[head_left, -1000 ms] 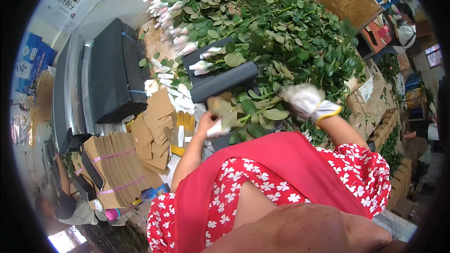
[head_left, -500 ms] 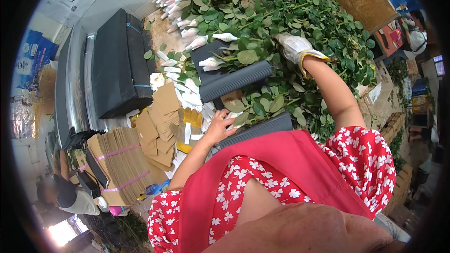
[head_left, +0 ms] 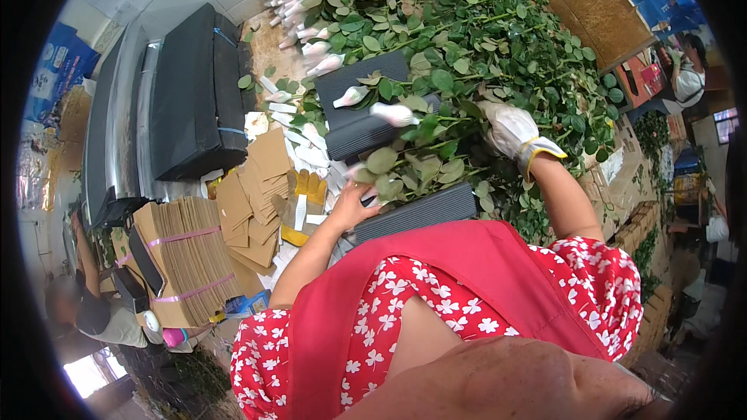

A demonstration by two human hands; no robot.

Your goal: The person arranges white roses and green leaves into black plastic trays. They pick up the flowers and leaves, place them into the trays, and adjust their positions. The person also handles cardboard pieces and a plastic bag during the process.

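Observation:
My right hand [head_left: 515, 136], in a white work glove with yellow trim, is closed around a rose stem in the foliage. That rose's bud [head_left: 395, 114], in a pale sleeve, is smeared by motion above a black corrugated sheet [head_left: 362, 136]. Bare and with thumb and fingers apart, my left hand [head_left: 354, 206] is beside the near black corrugated piece [head_left: 420, 214]. A blurred pinkish rose bud [head_left: 361, 174] shows just past its fingertips, and leaves [head_left: 389, 163] spread to its right. One more sleeved rose bud [head_left: 352, 96] lies on the black sheet.
A large heap of leafy roses [head_left: 467, 23] covers the far side, sleeved buds pointing left. Leftward are cardboard pieces [head_left: 253, 202], a strapped cardboard stack [head_left: 187, 245], a yellow-grey glove [head_left: 303, 202], white paper strips and a black block [head_left: 191, 109]. Other people [head_left: 689, 82] are at both sides.
My right hand has drawn nearer and slightly right, bringing a rose off the heap. My left hand has shifted left, its fingers now apart; the rose bud beside it has moved left too.

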